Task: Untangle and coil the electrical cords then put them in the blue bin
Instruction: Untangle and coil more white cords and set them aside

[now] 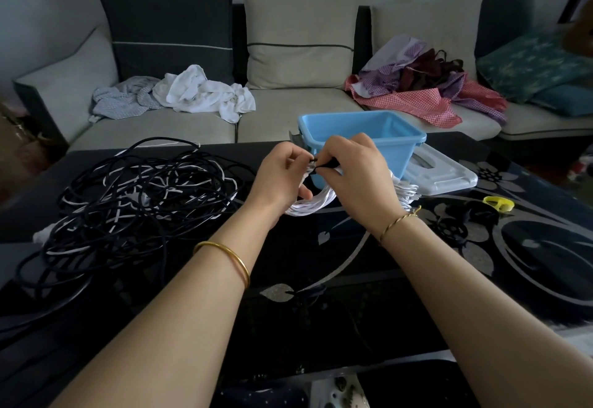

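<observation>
Together, both forearms reach forward over the black floral-patterned glass table (401, 279), where the left hand (282, 176) curls round a coiled bundle of glossy white electrical cord (308, 207) and the right hand (353, 179) pinches a thin black tie strap (324, 167) at the bundle's top. The bundle droops in neat loops beneath the hands, just in front of the light blue plastic bin (369, 131). A loose tangle of black and white cords (138, 195) lies on the table to the left.

Blue bin (385, 131); white coil (308, 205); floral black table (481, 263)
</observation>
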